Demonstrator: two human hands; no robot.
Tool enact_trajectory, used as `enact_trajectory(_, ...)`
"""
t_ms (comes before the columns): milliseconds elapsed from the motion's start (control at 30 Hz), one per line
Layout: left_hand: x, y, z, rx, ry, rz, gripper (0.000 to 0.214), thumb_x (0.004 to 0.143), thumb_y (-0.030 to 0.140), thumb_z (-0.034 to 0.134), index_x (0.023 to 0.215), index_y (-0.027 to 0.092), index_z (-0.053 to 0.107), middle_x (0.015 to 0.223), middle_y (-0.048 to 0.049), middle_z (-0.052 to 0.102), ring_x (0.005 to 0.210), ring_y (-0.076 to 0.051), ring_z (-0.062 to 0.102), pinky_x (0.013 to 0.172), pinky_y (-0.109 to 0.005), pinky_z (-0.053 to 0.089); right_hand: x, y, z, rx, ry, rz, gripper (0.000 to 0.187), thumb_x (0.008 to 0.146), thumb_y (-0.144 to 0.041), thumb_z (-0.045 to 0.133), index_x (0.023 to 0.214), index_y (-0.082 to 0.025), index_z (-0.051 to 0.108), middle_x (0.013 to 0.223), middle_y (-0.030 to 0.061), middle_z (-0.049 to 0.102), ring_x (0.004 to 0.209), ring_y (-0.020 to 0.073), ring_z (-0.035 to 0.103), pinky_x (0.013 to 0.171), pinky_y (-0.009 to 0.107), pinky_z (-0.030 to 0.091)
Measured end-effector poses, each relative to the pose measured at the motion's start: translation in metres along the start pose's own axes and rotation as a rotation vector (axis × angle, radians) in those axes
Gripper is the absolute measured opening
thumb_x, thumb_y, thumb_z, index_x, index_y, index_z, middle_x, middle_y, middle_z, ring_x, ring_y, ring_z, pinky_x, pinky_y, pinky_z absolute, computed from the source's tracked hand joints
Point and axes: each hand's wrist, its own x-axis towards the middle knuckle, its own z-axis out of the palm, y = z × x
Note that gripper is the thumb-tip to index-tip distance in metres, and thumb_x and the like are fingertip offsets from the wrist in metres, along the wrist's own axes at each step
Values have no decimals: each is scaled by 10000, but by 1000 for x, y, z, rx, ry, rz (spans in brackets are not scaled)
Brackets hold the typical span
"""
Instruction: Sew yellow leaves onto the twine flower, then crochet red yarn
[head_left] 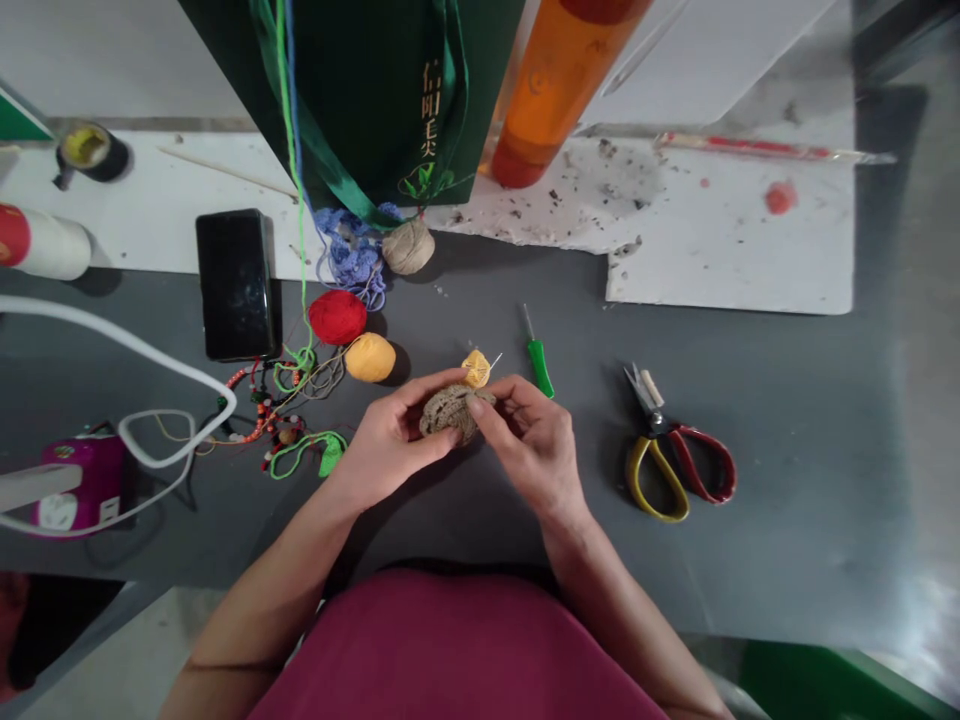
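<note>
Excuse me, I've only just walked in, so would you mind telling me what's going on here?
A person is working at a grey bench. Their left hand and right hand hold a small piece of tan crocheted twine between them, with a small yellow ball just behind it. A green-handled crochet hook lies beside the right hand; a red yarn ball, a yellow yarn ball and a pair of scissors lie nearby.

Your left hand (390,440) and right hand (529,440) cover much of the tan crochet piece (448,415); the top edge cuts off the orange bottle (559,95) and green box (375,90).
</note>
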Motion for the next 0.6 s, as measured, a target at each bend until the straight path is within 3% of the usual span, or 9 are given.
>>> enact_trajectory(200,1,3,1,-50,53,-27,372,696,283,865,997,176,673,894,-30,713,779,-146,648,654,-253,534,2,3,-5,65,-77,12,195,806,-385,763,892,-215,725,787,19,758,676,151,688,647,285,581)
enact_trajectory(433,1,1,1,8,50,11,329,673,242,876,928,168,682,909,-14,675,855,-150,627,816,-298,520,0,9,1,19,54,5,177,816,-373,733,787,-203,692,680,-13,692,578,109,602,578,248,513)
enact_trajectory(600,0,5,2,137,42,50,239,790,378,813,885,167,752,923,-46,662,880,-176,611,830,-323,503,1,5,0,11,75,45,248,825,-417,719,735,-200,640,618,-33,604,525,90,507,504,234,444)
